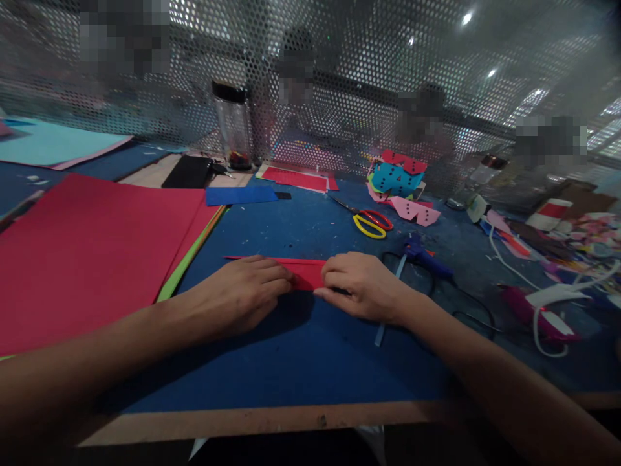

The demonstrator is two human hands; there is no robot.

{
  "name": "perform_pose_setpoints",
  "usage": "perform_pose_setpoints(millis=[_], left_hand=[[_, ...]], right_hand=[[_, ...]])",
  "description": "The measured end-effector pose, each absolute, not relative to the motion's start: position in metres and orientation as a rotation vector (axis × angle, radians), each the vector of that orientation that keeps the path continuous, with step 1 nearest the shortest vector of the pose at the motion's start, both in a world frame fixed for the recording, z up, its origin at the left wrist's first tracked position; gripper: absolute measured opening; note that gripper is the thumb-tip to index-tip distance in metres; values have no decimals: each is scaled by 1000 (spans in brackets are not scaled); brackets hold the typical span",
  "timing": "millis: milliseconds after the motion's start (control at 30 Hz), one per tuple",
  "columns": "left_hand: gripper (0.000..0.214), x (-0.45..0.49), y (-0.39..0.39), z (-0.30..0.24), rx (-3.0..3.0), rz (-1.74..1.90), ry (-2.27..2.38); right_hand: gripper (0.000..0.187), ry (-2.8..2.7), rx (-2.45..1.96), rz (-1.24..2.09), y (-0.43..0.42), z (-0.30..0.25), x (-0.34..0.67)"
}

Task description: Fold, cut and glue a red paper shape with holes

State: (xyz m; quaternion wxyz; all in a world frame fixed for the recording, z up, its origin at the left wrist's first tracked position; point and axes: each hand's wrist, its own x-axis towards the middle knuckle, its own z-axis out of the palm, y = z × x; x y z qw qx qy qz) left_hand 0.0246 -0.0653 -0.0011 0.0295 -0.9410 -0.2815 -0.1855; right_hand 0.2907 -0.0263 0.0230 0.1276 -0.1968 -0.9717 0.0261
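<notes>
A folded strip of red paper (308,275) lies on the blue table in front of me, its long edge running left to right. My left hand (255,288) has its fingers curled over the strip's left part. At the strip's right end, my right hand (356,281) grips the paper, thumb along the near edge. Some of the strip is hidden beneath both hands. Just right of my right hand are a blue glue gun (429,259) and a clear bluish glue stick (380,333).
Large red sheets (92,252) are stacked at left. Scissors (371,223) with red and yellow handles lie beyond my hands, near cut paper pieces (398,178). A glass bottle (233,126) stands by the perforated metal screen (339,65). A magenta tool (538,314) with cords lies right.
</notes>
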Motion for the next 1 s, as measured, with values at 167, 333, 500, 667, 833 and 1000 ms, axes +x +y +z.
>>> perform_pose_setpoints(millis=[167,333,500,667,833,1000], left_hand=[[23,26,-66,2,-2939,-630,-970],[15,33,-66,3,-2953,-753,-1230],[10,45,-64,5,-2902,-736,-1381],[10,56,-59,2,-2778,-655,-1561],[12,61,-56,0,-2733,-600,-1691],[12,62,-55,1,-2726,-594,-1708]], right_hand=[[29,-2751,-710,109,-27,18,288],[14,-2615,-964,249,-32,12,278],[10,-2588,-1069,267,-36,11,269],[10,-2584,-1162,279,-37,10,266],[12,-2573,-1217,282,-37,8,264],[11,-2569,-1226,294,-36,7,264]])
